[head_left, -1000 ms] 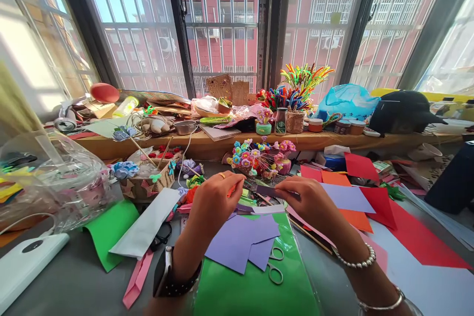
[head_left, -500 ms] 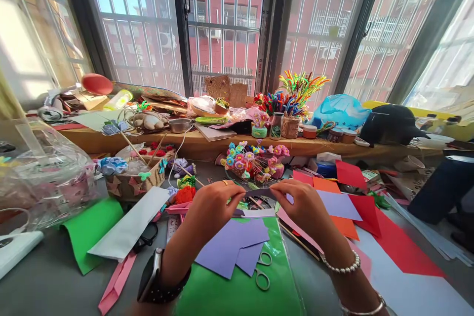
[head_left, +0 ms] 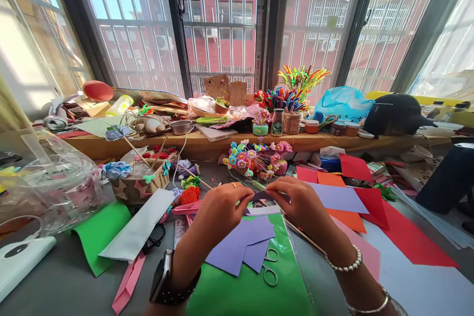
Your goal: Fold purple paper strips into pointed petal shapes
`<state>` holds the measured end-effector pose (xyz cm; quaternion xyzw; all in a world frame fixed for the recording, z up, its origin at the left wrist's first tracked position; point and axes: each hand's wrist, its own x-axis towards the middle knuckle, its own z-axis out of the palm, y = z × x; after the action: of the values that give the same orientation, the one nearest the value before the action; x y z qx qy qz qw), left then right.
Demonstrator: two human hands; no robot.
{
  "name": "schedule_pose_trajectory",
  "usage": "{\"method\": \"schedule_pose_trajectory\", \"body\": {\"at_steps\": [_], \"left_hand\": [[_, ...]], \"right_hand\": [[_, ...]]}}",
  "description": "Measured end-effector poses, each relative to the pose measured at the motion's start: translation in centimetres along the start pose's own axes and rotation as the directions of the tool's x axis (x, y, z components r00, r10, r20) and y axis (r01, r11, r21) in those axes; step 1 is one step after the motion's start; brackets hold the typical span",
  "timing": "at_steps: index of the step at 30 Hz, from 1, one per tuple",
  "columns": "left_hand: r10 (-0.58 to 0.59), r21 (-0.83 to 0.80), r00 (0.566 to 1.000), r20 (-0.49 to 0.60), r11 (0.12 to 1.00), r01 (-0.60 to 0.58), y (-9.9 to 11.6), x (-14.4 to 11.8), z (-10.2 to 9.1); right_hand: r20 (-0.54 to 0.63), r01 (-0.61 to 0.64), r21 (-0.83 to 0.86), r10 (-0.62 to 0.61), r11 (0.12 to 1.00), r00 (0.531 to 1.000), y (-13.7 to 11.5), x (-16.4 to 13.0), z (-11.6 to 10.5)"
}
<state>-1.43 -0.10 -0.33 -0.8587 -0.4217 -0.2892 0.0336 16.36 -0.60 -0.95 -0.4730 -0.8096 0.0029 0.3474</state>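
Between my two hands is a small strip of dark purple paper (head_left: 260,196), held up over the table. My left hand (head_left: 226,207) pinches its left end between thumb and fingers; my right hand (head_left: 298,202) pinches the right end. The fingertips hide much of the strip. Just below lies a pale lilac strip (head_left: 263,211). Nearer me, purple paper pieces (head_left: 230,248) rest on a green sheet in a clear sleeve (head_left: 252,296). Scissors (head_left: 270,274) lie there too, their grey handles showing and their blades hidden under the purple paper.
At left are a white folded paper (head_left: 138,224), a green sheet (head_left: 101,237) and a basket of paper flowers (head_left: 138,186). Red sheets (head_left: 418,237) and a white sheet (head_left: 418,286) spread at right. Crafted flowers (head_left: 255,158) stand behind my hands, below a cluttered wooden ledge (head_left: 207,144).
My hands have drawn closer together, and less of the purple strip shows between them. The whole view has shifted slightly, so the table things appear further right.
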Motion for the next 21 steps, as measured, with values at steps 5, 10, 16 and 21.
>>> {"method": "schedule_pose_trajectory", "body": {"at_steps": [5,10,16,21], "left_hand": [[0.005,-0.015,0.999,-0.041,1.000,-0.006,-1.0,-0.1,-0.2],[-0.090,-0.025,0.990,-0.105,0.996,0.088,-2.2,-0.1,-0.7],[-0.257,-0.483,0.964,0.068,0.837,0.257,-2.0,0.6,0.0],[-0.220,-0.878,0.937,0.271,0.342,0.334,-1.6,1.0,1.1]], "right_hand": [[0.005,-0.046,-0.002,0.046,0.999,0.999,0.4,-0.1,0.0],[-0.031,-0.122,0.064,0.124,0.990,0.992,1.5,-0.1,-0.7],[0.080,-0.350,0.535,0.367,0.769,0.927,1.1,0.1,-0.3],[0.311,-0.436,0.801,0.337,0.411,0.889,0.4,0.3,0.7]]}}
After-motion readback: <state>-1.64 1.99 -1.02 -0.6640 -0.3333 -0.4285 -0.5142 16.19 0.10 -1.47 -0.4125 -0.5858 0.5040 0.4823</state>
